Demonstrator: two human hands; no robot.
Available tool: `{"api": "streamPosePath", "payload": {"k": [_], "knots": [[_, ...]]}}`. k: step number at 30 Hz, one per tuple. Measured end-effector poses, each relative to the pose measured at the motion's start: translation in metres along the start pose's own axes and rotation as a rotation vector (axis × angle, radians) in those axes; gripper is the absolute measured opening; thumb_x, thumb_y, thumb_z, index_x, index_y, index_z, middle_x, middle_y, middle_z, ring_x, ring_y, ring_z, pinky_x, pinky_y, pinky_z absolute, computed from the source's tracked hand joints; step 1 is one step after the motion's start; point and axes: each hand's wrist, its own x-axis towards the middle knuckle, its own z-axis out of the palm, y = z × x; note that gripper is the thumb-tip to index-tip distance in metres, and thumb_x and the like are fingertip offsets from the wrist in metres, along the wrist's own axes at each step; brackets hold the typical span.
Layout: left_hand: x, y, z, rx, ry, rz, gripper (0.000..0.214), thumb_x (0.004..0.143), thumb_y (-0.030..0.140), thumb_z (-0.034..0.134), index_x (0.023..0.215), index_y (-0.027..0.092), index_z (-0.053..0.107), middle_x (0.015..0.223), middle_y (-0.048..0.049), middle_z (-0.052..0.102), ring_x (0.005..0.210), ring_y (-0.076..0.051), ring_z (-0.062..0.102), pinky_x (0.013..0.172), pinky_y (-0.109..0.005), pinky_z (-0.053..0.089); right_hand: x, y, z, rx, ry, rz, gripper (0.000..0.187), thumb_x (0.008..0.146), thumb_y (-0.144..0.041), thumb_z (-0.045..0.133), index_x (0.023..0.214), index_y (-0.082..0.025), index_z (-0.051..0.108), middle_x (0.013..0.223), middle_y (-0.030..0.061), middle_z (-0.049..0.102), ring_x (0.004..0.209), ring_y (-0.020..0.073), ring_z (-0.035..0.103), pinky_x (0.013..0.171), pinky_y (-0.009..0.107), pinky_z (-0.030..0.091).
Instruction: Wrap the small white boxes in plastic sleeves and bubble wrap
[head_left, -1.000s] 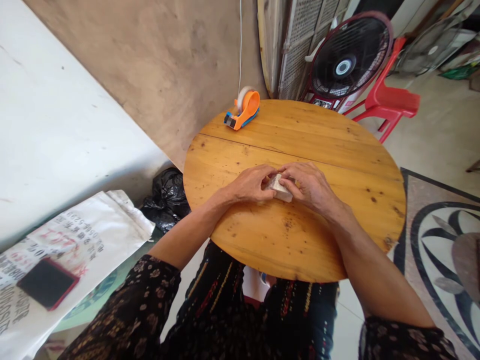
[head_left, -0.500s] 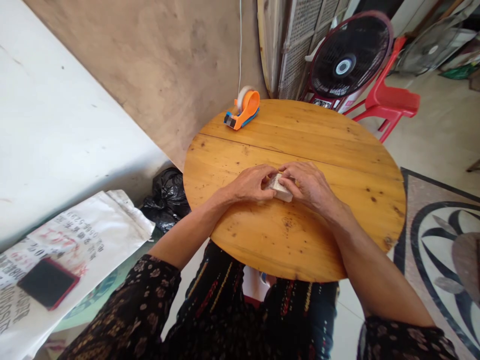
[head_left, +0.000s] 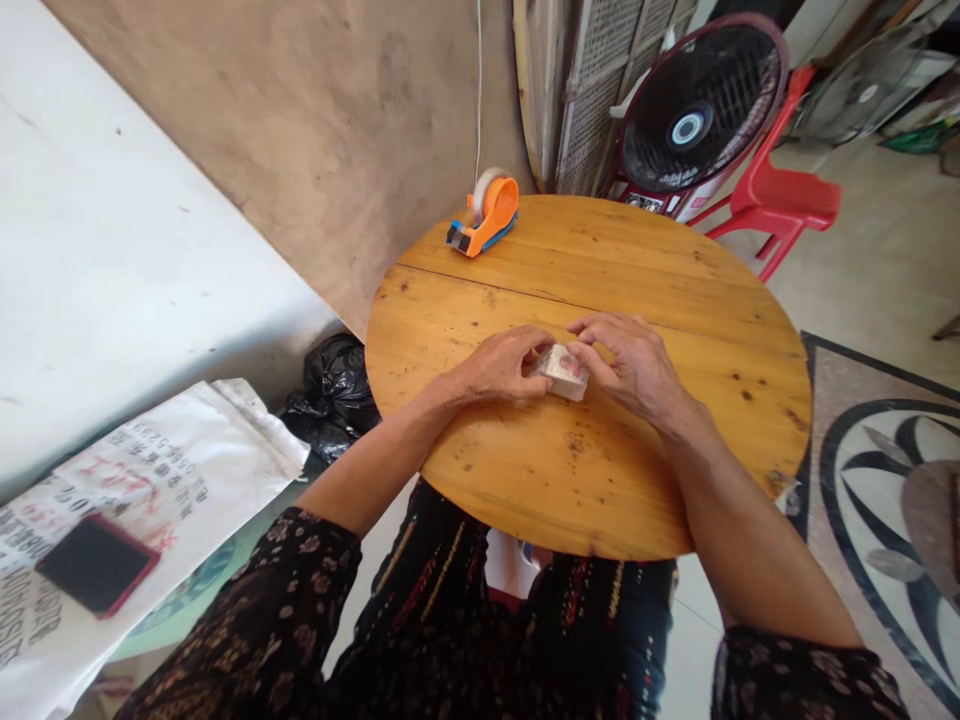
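Note:
A small pale box [head_left: 562, 371] with a reddish print on top rests on the round wooden table [head_left: 675, 290], near its middle. My left hand [head_left: 501, 365] is curled against the box's left end, fingers closed on it. My right hand [head_left: 634, 362] sits at the box's right end, thumb and forefinger touching it, the other fingers lifted and partly spread. Both forearms reach in from the near edge of the table.
An orange and blue tape dispenser [head_left: 485, 214] stands at the table's far left edge. Behind the table are a black and red fan [head_left: 694, 118] and a red plastic chair [head_left: 787, 195]. A black bag [head_left: 337, 395], a white sack [head_left: 150, 480] and a dark phone [head_left: 96, 565] lie left.
My right hand has drawn back a little to the right and lifted its fingers, so the top of the box with its reddish print now shows. The left hand has stayed in place.

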Motion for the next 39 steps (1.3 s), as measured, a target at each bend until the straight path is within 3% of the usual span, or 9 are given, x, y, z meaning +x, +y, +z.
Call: {"api": "streamPosePath", "payload": {"k": [7,13,19,24,32,39], "knots": [[0.0,0.0,0.0,-0.014,0.008,0.006,0.042,0.074,0.033,0.063,0.113,0.017,0.063,0.102,-0.0056,0.069,0.085,-0.019,0.062,0.077,-0.033,0.047,-0.001,0.005,-0.017,-0.018,-0.002,0.093,0.016,0.094,-0.033,0.056,0.085,-0.024,0.063,0.1,0.0065,0.077,0.091,0.0261,0.072,0.085,0.043,0.048],[0.0,0.0,0.0,0.0,-0.001,0.005,0.041,0.075,0.035,0.062,0.112,0.018,0.063,0.101,-0.0053,0.068,0.085,-0.019,0.062,0.076,-0.032,0.047,0.0,0.001,-0.026,0.031,-0.191,0.15,0.019,0.089,-0.042,0.06,0.093,-0.024,0.067,0.105,0.007,0.075,0.086,0.0259,0.07,0.077,0.041,0.05],[0.0,0.001,-0.001,-0.02,0.002,0.007,0.038,0.075,0.034,0.063,0.109,0.018,0.063,0.1,-0.0048,0.068,0.083,-0.018,0.061,0.074,-0.031,0.046,0.0,0.002,-0.023,-0.013,-0.335,0.159,0.035,0.08,-0.044,0.066,0.107,-0.022,0.065,0.106,0.0103,0.074,0.095,0.032,0.069,0.084,0.045,0.05],[0.0,0.0,0.0,-0.026,0.007,0.009,0.038,0.074,0.032,0.064,0.109,0.018,0.063,0.099,-0.0045,0.068,0.083,-0.018,0.06,0.073,-0.03,0.046,0.0,0.0,-0.022,-0.015,-0.344,0.154,0.042,0.079,-0.048,0.068,0.11,-0.021,0.063,0.106,0.0106,0.073,0.093,0.032,0.068,0.081,0.043,0.048],[0.0,-0.002,0.001,-0.003,0.0,-0.006,0.035,0.076,0.036,0.065,0.107,0.019,0.063,0.097,-0.0044,0.067,0.084,-0.019,0.06,0.075,-0.032,0.046,0.001,-0.007,-0.02,0.016,-0.351,0.152,0.03,0.081,-0.038,0.064,0.105,-0.021,0.063,0.103,0.0091,0.074,0.092,0.0288,0.068,0.081,0.039,0.048],[0.0,-0.001,0.001,-0.007,0.002,-0.013,0.035,0.077,0.039,0.066,0.106,0.02,0.063,0.096,-0.0037,0.067,0.084,-0.019,0.06,0.075,-0.032,0.046,0.0,-0.006,-0.02,-0.009,-0.346,0.123,0.031,0.083,-0.041,0.064,0.107,-0.022,0.065,0.105,0.0095,0.074,0.095,0.0301,0.068,0.085,0.042,0.048]]}}
